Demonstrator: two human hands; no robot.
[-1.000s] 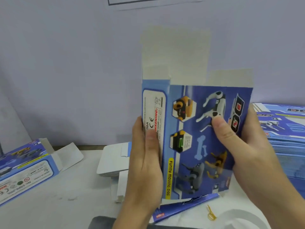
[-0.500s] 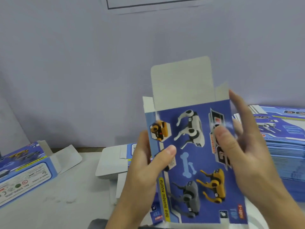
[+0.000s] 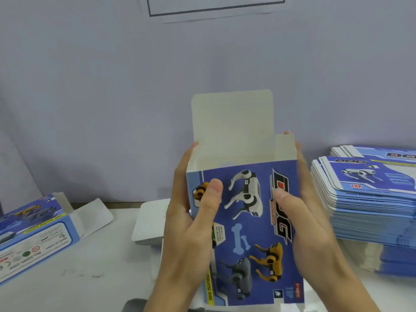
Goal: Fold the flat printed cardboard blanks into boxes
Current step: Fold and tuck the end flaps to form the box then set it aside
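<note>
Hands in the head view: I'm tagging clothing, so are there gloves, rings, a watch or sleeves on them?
Both the left hand and the right hand are bare: no gloves, rings or watch show, and no sleeve reaches the visible forearms.

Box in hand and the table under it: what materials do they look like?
Box: thin printed paperboard, it seems; slightly glossy blue outside, matte grey-white inside on the raised flap, with crisp fold lines. Held by the left hand and right hand.
Table: smooth white top with faint scuffs, probably laminate or painted; cannot tell which.
</note>
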